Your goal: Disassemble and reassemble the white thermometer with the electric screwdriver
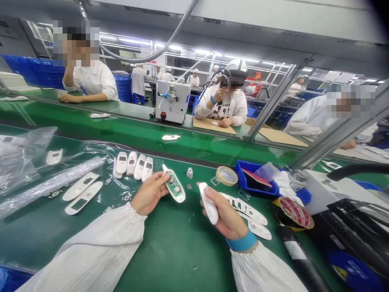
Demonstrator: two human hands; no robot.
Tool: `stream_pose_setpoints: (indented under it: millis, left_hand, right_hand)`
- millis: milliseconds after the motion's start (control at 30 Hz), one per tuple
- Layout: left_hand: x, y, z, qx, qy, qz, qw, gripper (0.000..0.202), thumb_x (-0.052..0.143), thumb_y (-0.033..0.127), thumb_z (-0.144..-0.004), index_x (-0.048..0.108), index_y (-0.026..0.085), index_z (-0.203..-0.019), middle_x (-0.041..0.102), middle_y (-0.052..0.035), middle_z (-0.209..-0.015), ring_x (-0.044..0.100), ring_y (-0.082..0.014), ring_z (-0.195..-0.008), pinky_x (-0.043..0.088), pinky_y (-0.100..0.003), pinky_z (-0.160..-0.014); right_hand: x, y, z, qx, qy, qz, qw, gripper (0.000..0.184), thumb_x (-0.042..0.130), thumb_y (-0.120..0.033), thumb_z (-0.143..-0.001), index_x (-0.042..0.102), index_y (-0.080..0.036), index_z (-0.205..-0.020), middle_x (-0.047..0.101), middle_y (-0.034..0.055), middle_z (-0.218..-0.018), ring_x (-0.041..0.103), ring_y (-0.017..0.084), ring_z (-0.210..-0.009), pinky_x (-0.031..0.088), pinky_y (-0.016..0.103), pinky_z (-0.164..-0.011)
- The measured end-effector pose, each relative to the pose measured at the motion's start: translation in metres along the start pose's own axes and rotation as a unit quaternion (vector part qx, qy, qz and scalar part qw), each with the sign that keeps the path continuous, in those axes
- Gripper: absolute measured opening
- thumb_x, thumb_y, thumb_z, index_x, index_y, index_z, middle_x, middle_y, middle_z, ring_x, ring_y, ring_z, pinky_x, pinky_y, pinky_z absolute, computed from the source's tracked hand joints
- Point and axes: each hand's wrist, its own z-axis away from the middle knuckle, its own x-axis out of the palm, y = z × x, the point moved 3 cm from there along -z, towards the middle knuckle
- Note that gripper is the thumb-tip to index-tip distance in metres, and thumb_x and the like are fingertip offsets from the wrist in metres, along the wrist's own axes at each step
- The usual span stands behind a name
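Between the thumb and fingers of my left hand (149, 193) is an open white thermometer body (176, 187), its green circuit board facing up. My right hand (226, 211) is closed around a white plastic casing half (209, 204), held upright and apart from the body. On the green bench between the hands stand a small white cap (189, 173) and a coin-like disc (189, 187). White casing parts (249, 211) lie just beyond my right hand. To the left of my left hand are several finished-looking white thermometers (121, 163) in a row and two long shells (83, 197).
A round tub of small screws (227, 176) and a blue bin (253, 178) stand at the back right. Tape rolls (295, 213) and a black-handled tool (294, 249) lie right. Plastic bags (24, 166) cover the left. Beyond runs a green conveyor (136, 138), with co-workers behind.
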Motion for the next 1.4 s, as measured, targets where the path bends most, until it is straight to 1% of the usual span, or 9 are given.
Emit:
stream_pose_setpoints:
  millis: [133, 233, 400, 500, 600, 700, 967, 1233, 1400]
  left_hand:
    - [0.001, -0.001, 0.002, 0.020, 0.011, -0.060, 0.998, 0.023, 0.060, 0.029, -0.077, 0.056, 0.015, -0.095, 0.066, -0.0048, -0.086, 0.060, -0.0115, -0.074, 0.047, -0.022, -0.070]
    - [0.002, -0.002, 0.002, 0.027, 0.016, -0.091, 0.995, 0.025, 0.061, 0.032, -0.077, 0.055, 0.014, -0.093, 0.066, -0.0051, -0.082, 0.060, -0.0107, -0.070, 0.045, -0.019, -0.063]
    - [0.004, -0.007, 0.002, -0.009, -0.002, -0.068, 0.998, 0.029, 0.065, 0.028, -0.073, 0.051, 0.016, -0.095, 0.066, -0.0069, -0.091, 0.062, -0.0178, -0.084, 0.047, -0.032, -0.081]
    - [0.004, -0.011, 0.000, -0.022, -0.015, -0.079, 0.997, 0.035, 0.066, 0.027, -0.071, 0.053, 0.016, -0.101, 0.064, -0.0062, -0.096, 0.060, -0.0175, -0.088, 0.046, -0.031, -0.082]
    - [0.005, -0.014, 0.000, 0.002, -0.016, -0.146, 0.989, 0.036, 0.067, 0.031, -0.069, 0.056, 0.016, -0.100, 0.065, -0.0042, -0.090, 0.059, -0.0138, -0.078, 0.044, -0.024, -0.068]
    - [0.009, -0.016, 0.003, 0.035, -0.011, -0.208, 0.977, 0.035, 0.068, 0.032, -0.067, 0.055, 0.016, -0.095, 0.060, 0.0010, -0.069, 0.054, -0.0104, -0.062, 0.040, -0.020, -0.054]
    - [0.023, -0.020, 0.012, 0.054, -0.096, -0.214, 0.971, 0.038, 0.064, 0.028, -0.071, 0.050, 0.017, -0.105, 0.057, 0.0027, -0.064, 0.053, -0.0099, -0.055, 0.046, -0.022, -0.054]
    - [0.026, -0.021, 0.015, 0.037, -0.154, -0.168, 0.973, 0.036, 0.064, 0.023, -0.071, 0.050, 0.019, -0.104, 0.059, 0.0000, -0.081, 0.057, -0.0116, -0.065, 0.050, -0.027, -0.063]
    - [0.030, -0.021, 0.018, 0.017, -0.183, -0.148, 0.972, 0.038, 0.065, 0.020, -0.070, 0.048, 0.018, -0.104, 0.059, 0.0002, -0.082, 0.059, -0.0116, -0.067, 0.050, -0.028, -0.069]
  right_hand:
    - [0.003, 0.000, 0.004, -0.008, -0.066, 0.017, 0.998, 0.047, 0.073, -0.017, -0.055, 0.059, -0.020, -0.099, 0.045, -0.0058, -0.063, 0.036, 0.004, -0.048, 0.029, 0.017, -0.043]
    - [0.001, 0.000, 0.003, -0.009, -0.065, 0.022, 0.998, 0.045, 0.071, -0.019, -0.059, 0.060, -0.019, -0.102, 0.052, -0.0033, -0.068, 0.041, 0.004, -0.050, 0.032, 0.016, -0.045]
    - [-0.002, -0.004, 0.001, -0.026, -0.053, 0.006, 0.998, 0.048, 0.073, -0.024, -0.061, 0.060, -0.018, -0.106, 0.062, 0.0033, -0.092, 0.056, 0.012, -0.077, 0.045, 0.020, -0.066]
    - [-0.005, -0.007, 0.000, -0.048, -0.038, 0.003, 0.998, 0.048, 0.073, -0.028, -0.062, 0.059, -0.018, -0.107, 0.063, 0.0037, -0.094, 0.057, 0.014, -0.082, 0.045, 0.022, -0.072]
    - [-0.008, -0.009, 0.001, -0.077, -0.011, 0.031, 0.996, 0.046, 0.073, -0.033, -0.063, 0.059, -0.018, -0.104, 0.064, 0.0012, -0.081, 0.056, 0.010, -0.071, 0.043, 0.019, -0.063]
    - [-0.005, -0.008, 0.003, -0.101, -0.010, 0.077, 0.992, 0.039, 0.072, -0.037, -0.064, 0.057, -0.019, -0.095, 0.062, -0.0020, -0.070, 0.052, 0.008, -0.060, 0.039, 0.018, -0.054]
    - [0.007, -0.008, 0.013, -0.197, -0.032, 0.304, 0.932, 0.022, 0.064, -0.035, -0.071, 0.059, -0.018, -0.084, 0.062, 0.0011, -0.079, 0.056, 0.013, -0.075, 0.043, 0.025, -0.069]
    - [0.003, -0.010, 0.010, -0.255, 0.001, 0.385, 0.887, 0.021, 0.061, -0.037, -0.073, 0.065, -0.020, -0.084, 0.060, 0.0024, -0.082, 0.057, 0.016, -0.079, 0.045, 0.029, -0.073]
    - [0.000, -0.013, 0.009, -0.252, 0.011, 0.395, 0.883, 0.021, 0.061, -0.037, -0.073, 0.067, -0.021, -0.085, 0.060, 0.0020, -0.080, 0.057, 0.016, -0.077, 0.045, 0.028, -0.072]
